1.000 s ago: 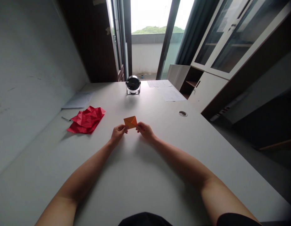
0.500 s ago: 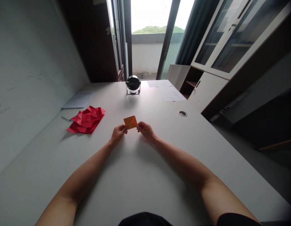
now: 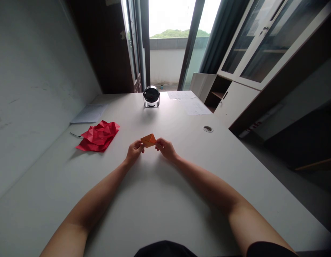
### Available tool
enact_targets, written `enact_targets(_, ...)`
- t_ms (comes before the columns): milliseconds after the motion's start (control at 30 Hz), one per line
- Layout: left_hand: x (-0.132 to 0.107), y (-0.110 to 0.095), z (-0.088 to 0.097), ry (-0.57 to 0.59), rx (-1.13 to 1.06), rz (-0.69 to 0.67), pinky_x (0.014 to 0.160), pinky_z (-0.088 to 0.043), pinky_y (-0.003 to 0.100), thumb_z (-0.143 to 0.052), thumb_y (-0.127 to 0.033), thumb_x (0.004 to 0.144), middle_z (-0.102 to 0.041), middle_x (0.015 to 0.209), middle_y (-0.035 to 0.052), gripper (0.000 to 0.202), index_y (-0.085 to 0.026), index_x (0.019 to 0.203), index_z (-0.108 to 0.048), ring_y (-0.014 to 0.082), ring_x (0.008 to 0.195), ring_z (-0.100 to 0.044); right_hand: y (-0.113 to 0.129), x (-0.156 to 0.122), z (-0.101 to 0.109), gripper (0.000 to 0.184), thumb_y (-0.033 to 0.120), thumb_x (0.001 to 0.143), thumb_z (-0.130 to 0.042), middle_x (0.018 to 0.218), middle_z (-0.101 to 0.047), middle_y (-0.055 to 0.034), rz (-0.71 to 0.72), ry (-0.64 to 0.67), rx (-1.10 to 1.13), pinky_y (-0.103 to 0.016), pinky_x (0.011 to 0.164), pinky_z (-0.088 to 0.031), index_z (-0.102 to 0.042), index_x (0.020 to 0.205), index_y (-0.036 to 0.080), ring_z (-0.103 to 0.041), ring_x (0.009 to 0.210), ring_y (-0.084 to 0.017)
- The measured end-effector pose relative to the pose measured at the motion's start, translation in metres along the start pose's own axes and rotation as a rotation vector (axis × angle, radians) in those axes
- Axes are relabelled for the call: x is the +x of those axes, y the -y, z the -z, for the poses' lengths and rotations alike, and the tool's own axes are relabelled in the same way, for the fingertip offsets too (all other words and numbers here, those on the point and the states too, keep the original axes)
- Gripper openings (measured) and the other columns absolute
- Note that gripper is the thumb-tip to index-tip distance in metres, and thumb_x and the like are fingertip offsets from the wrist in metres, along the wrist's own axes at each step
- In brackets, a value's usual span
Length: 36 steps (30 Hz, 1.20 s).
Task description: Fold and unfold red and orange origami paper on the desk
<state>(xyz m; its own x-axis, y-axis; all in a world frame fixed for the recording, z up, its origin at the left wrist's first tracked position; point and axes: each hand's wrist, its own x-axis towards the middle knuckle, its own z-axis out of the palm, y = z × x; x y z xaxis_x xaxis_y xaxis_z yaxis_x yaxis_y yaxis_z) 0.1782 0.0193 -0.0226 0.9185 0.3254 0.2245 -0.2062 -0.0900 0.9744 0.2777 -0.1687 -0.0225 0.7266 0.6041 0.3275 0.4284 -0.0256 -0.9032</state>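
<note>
A small piece of folded orange paper (image 3: pixel 148 140) is held up over the white table between my two hands. My left hand (image 3: pixel 135 150) pinches its left corner. On the other side, my right hand (image 3: pixel 166 148) grips the right corner between thumb and fingers. Crease lines run across the face of the paper toward its middle, and one flap on the right looks brighter. The fingertips hide parts of its lower edge.
Crumpled, creased red paper (image 3: pixel 99 136) lies to the left, with a thin dark cord (image 3: pixel 75 135) beside it. A round black-and-silver device (image 3: pixel 151 96) stands at the back. Paper sheets (image 3: pixel 196 106) lie back right, more papers (image 3: pixel 89 113) back left. A cable hole (image 3: pixel 208 129) is at right.
The orange paper has tilted, so its top edge sits lower and it looks flatter and narrower in height. Both hands stay almost in place, still gripping its corners.
</note>
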Motion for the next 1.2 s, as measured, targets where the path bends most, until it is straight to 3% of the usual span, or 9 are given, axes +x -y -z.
enact_targets(200,-0.002,-0.006,0.0,-0.014,-0.077,0.0,0.072,-0.055,0.034,-0.073,-0.05,0.081,-0.072,0.084,0.0077,0.043,-0.014,0.103,-0.066,0.0173,0.07,-0.067,0.005,-0.002,0.001,0.018,0.037,0.093,-0.054,0.075,-0.07,-0.0012,0.042,-0.029,-0.143,-0.026,0.064,-0.049,-0.064,0.094,0.022,-0.064,0.065,-0.014)
enact_targets(367,-0.001,-0.007,-0.001,0.006,-0.091,0.0,0.08,-0.056,0.038,-0.074,-0.05,0.08,-0.073,0.101,0.0115,0.045,-0.014,0.106,-0.066,0.0208,0.079,-0.072,0.007,0.0,0.0,0.022,0.041,0.091,-0.059,0.084,-0.071,-0.0029,0.093,-0.022,-0.061,-0.027,0.071,-0.051,-0.066,0.097,0.021,-0.066,0.075,-0.016)
enact_targets(500,-0.001,-0.006,-0.001,0.045,-0.069,0.008,0.082,-0.056,0.039,-0.07,-0.051,0.083,-0.073,0.101,0.0112,0.042,-0.014,0.102,-0.068,0.0228,0.082,-0.073,0.005,0.001,-0.001,0.025,0.044,0.088,-0.062,0.087,-0.07,-0.0033,0.118,-0.02,-0.019,-0.028,0.072,-0.052,-0.067,0.094,0.02,-0.064,0.076,-0.016)
enact_targets(667,-0.001,-0.004,-0.002,0.077,-0.043,0.022,0.075,-0.056,0.036,-0.07,-0.049,0.084,-0.072,0.091,0.0076,0.036,-0.015,0.092,-0.067,0.0225,0.077,-0.073,0.001,0.002,-0.001,0.024,0.043,0.088,-0.062,0.077,-0.067,-0.0022,0.065,-0.013,-0.029,-0.029,0.069,-0.051,-0.063,0.081,0.02,-0.061,0.07,-0.015)
enact_targets(800,-0.002,-0.003,-0.003,0.086,-0.061,0.014,0.073,-0.054,0.033,-0.071,-0.044,0.084,-0.072,0.093,0.006,0.033,-0.017,0.099,-0.06,0.0199,0.072,-0.073,0.001,0.002,-0.002,0.017,0.037,0.086,-0.063,0.075,-0.067,-0.0009,0.038,-0.038,0.032,-0.027,0.066,-0.05,-0.061,0.086,0.02,-0.063,0.068,-0.015)
enact_targets(867,-0.003,-0.003,-0.003,0.102,-0.043,0.006,0.074,-0.054,0.033,-0.069,-0.043,0.086,-0.073,0.097,0.0059,0.037,-0.019,0.111,-0.056,0.0189,0.073,-0.073,0.002,0.002,-0.001,0.017,0.037,0.087,-0.062,0.076,-0.067,-0.0009,0.038,-0.045,0.035,-0.027,0.066,-0.05,-0.061,0.09,0.021,-0.064,0.068,-0.015)
enact_targets(1000,-0.006,-0.004,-0.006,0.108,0.126,-0.013,0.076,-0.054,0.032,-0.06,-0.043,0.09,-0.074,0.102,0.0065,0.046,-0.021,0.13,-0.054,0.0187,0.075,-0.073,0.005,0.001,0.0,0.023,0.039,0.091,-0.059,0.079,-0.069,-0.0018,0.081,-0.026,-0.015,-0.028,0.07,-0.051,-0.065,0.105,0.021,-0.065,0.072,-0.015)
enact_targets(1200,-0.011,-0.013,-0.007,0.143,0.569,-0.065,0.073,-0.051,0.027,-0.045,-0.045,0.098,-0.075,0.084,0.0005,0.035,-0.025,0.117,-0.067,0.0161,0.068,-0.068,0.008,-0.002,0.001,0.025,0.039,0.097,-0.054,0.088,-0.072,-0.0046,0.186,-0.048,-0.197,-0.027,0.07,-0.048,-0.07,0.1,0.021,-0.062,0.073,-0.015)
